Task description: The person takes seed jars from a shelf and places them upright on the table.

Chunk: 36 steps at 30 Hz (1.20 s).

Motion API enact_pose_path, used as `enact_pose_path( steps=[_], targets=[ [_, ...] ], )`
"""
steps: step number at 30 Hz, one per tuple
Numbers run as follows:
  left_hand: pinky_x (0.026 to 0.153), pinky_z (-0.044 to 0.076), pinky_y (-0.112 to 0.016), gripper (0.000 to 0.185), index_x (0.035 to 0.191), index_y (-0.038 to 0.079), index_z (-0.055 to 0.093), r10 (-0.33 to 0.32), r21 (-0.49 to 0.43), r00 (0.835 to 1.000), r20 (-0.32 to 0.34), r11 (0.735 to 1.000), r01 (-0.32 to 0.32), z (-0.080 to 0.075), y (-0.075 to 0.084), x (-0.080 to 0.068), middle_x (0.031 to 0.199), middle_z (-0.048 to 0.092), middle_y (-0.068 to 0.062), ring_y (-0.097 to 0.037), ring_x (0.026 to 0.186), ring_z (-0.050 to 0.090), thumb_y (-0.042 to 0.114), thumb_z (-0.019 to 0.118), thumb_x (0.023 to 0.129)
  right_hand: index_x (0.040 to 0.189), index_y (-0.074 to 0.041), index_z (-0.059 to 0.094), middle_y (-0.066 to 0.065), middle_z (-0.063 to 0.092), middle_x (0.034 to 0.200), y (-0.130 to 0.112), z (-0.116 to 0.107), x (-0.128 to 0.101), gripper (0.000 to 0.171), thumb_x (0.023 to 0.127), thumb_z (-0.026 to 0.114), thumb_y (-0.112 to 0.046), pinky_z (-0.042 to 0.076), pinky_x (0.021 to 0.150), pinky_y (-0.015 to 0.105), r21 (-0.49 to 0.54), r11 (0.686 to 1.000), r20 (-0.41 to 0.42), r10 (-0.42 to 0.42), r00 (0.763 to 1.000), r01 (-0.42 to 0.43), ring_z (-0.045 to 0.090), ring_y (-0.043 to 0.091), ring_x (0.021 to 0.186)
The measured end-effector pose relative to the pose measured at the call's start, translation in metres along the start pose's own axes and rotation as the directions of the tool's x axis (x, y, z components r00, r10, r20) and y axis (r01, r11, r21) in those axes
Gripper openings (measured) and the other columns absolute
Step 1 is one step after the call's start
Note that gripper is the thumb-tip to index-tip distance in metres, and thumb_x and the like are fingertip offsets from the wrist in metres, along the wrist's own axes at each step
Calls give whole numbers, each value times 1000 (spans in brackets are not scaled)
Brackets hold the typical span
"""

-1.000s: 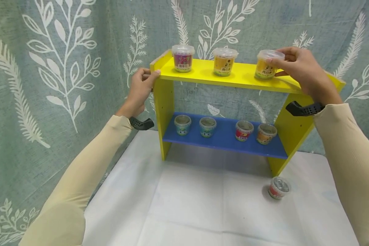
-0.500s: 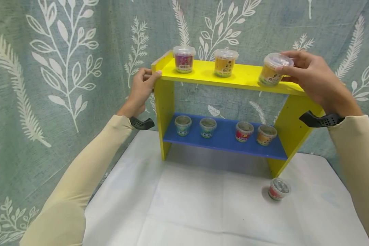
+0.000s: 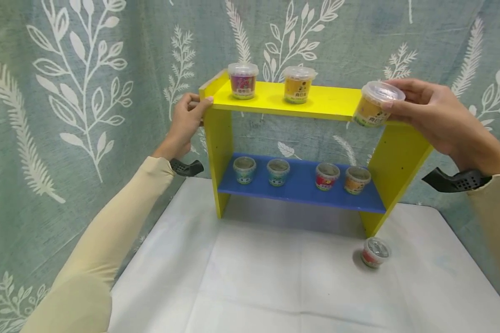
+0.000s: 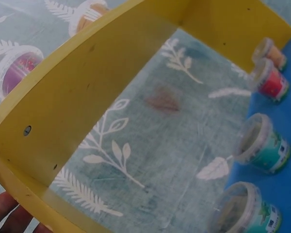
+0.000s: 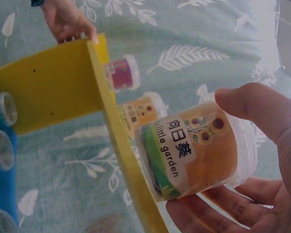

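My right hand (image 3: 431, 113) grips a lidded plastic cup (image 3: 375, 105) with an orange sunflower label, thumb on one side and fingers round the other. The cup tilts in front of the right end of the shelf's yellow top board (image 3: 329, 102). In the right wrist view its label reads "little garden". My left hand (image 3: 187, 119) holds the top left corner of the small shelf (image 3: 221, 134), thumb at the front edge and fingers behind the side panel. A purple-label cup (image 3: 243, 82) and another orange sunflower cup (image 3: 297, 86) stand upright on the top board, both lidded.
On the blue lower board (image 3: 300, 187) stand two teal cups, including one at the left (image 3: 244, 170), a red cup (image 3: 327, 176) and an orange cup (image 3: 356, 179). A red-label lidded cup (image 3: 375, 253) sits on the white tablecloth (image 3: 258, 277). A green leaf-patterned curtain (image 3: 150, 55) hangs behind.
My right hand has lifted the orange sunflower cup off the top board and drawn it right and toward me, tilting it. My left hand has stayed on the shelf corner.
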<state>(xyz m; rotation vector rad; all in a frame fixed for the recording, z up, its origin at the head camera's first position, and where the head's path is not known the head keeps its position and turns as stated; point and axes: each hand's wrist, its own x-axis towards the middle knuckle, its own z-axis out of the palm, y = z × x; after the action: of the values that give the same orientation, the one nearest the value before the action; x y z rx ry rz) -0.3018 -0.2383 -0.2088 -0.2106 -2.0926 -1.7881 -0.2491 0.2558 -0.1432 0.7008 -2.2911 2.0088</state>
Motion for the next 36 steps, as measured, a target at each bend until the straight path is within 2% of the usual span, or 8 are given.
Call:
enact_pose_path(
  steps=[3,7,13,21,28,36],
  targets=[
    [91,49,-39,39,118,16,58,-2,-6,1000,4,1000,2,-1,-1,0,113,61,-5,-23,97,63,47,69,97,150,-9,47,2,63,126,2,-1,-6,55,99,68,-6,53,84,16,-128,991,-21,26,999,-29,63,16,104],
    [91,49,-39,39,117,16,58,3,-13,1000,0,1000,-3,-1,-2,1,112,61,-5,-22,94,62,47,70,96,153,-14,45,-1,65,124,8,-3,-16,56,102,66,-13,52,82,17,-300,952,-18,65,998,-67,62,16,102],
    [90,50,-38,39,117,17,57,6,-8,1000,8,1000,-6,0,-2,2,112,61,-6,-22,96,62,48,70,96,153,-11,43,0,62,129,27,-3,-38,54,104,64,-16,51,87,17,-380,921,24,101,995,-84,61,17,108],
    [90,51,-37,39,116,17,57,-9,11,1000,15,1000,9,-2,-2,1,113,61,-5,-22,97,64,48,70,96,153,-12,41,-3,58,133,57,6,-65,55,103,65,-16,49,91,17,-406,906,43,151,988,-121,59,13,116],
    [93,49,-40,39,117,17,58,-32,11,999,22,999,32,-1,-2,0,114,61,-5,-22,99,63,48,69,96,153,-12,43,-4,60,130,73,6,-84,52,104,63,-12,51,91,19,-376,917,52,162,986,-131,61,13,113],
    [90,49,-37,38,115,17,58,-20,14,1000,8,1000,20,-1,2,0,112,61,-4,-22,98,62,47,70,96,152,-13,43,-2,58,132,80,2,-94,50,105,60,-9,52,91,20,-341,932,70,153,986,-120,60,14,113]
  ],
)
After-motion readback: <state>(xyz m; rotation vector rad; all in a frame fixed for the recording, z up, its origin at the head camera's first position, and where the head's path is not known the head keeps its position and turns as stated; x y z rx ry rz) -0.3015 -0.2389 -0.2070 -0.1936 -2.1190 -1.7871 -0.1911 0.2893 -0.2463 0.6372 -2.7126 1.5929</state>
